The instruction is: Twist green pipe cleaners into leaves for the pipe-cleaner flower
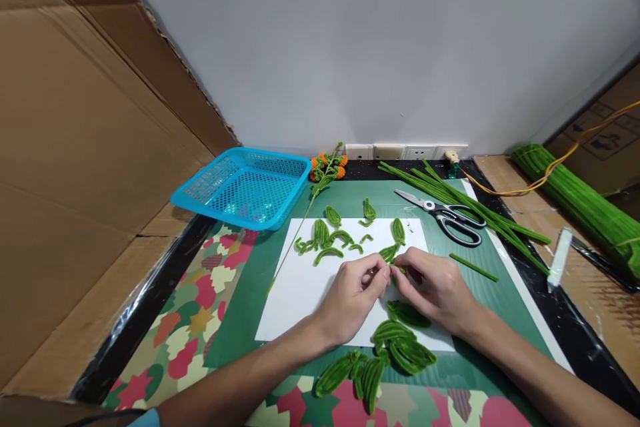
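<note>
My left hand [350, 297] and my right hand [437, 285] meet over a white sheet of paper [295, 307], fingertips pinched close together. Between them is a green pipe cleaner leaf [389, 253], mostly covered by the fingers. Just beyond it lies another fuzzy leaf [398, 231]. Several finished leaves [410, 352] are heaped below my hands at the paper's near edge. Farther left, more leaves [321, 233] and short curled pieces [329, 253] are scattered on the sheet. A single short green pipe cleaner [473, 267] lies right of my right hand.
A blue plastic basket [273, 220] stands at the back left, beside an orange-flowered pipe cleaner stem [316, 190]. Scissors [443, 210] and long green pipe cleaners [515, 233] lie at the back right. A thick green bundle [580, 203] rests beyond, near an orange cable [555, 165]. Cardboard [90, 167] walls the left side.
</note>
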`<state>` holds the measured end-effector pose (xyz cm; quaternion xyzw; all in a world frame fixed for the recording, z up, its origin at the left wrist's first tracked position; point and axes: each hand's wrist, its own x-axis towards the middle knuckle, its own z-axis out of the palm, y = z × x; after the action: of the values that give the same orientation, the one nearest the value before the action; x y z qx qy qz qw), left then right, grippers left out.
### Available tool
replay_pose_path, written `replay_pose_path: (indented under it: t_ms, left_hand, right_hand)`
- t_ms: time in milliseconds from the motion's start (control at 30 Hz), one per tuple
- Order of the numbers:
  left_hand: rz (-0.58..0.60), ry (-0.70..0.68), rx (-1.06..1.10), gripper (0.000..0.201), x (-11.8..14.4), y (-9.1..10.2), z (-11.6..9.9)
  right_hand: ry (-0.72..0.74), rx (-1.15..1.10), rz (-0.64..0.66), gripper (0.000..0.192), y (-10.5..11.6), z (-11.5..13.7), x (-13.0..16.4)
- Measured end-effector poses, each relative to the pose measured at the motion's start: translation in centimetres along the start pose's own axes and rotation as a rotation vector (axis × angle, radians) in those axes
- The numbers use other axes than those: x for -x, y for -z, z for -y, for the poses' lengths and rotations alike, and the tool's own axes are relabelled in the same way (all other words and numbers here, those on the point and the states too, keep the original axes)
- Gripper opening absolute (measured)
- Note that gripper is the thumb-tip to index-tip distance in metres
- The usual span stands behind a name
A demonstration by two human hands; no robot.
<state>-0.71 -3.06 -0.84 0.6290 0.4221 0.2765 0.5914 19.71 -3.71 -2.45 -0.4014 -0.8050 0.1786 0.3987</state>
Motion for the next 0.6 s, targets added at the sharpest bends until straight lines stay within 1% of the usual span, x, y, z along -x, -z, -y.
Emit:
replay_pose_path:
  t_ms: [100,200,367,500,600]
  left_hand:
    - [-0.012,-0.024,-0.041,0.039,0.00,0.02,0.07]
    - [-0.023,-0.021,-0.097,0.038,-0.02,0.06,0.11]
    - [-0.044,-0.020,-0.176,0.041,0.02,0.12,-0.05]
    - [-0.042,0.014,-0.250,0.043,0.12,0.11,-0.40]
    - [-0.034,0.043,-0.239,0.043,0.10,0.08,-0.66]
  right_hand:
    - [0.032,0.018,-0.029,0.011,-0.09,0.17,0.04]
    - [0.050,0.032,-0.052,0.012,-0.22,0.18,0.20]
    - [0.104,0.087,-0.057,0.012,-0.64,-0.20,0.52]
    - [0.174,0.181,-0.063,0.016,-0.87,-0.60,0.61]
    - [0.197,0.221,-0.046,0.017,-0.88,-0.68,0.52]
